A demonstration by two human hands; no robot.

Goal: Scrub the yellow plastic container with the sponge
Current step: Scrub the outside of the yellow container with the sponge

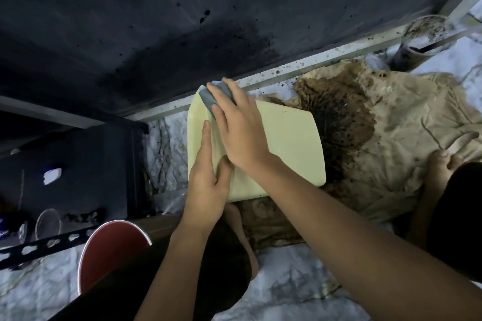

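Two hands work the yellow container [287, 138]: the left hand [206, 180] clamps its near edge to steady it, the right hand [234, 122] presses the grey sponge [208, 98] against its far corner.

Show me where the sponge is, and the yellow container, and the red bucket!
sponge [208, 101]: head view, on its grey side beside the fingers.
yellow container [292, 143]: head view, on its bare flat face.
red bucket [109, 247]: head view, on its red inside wall.
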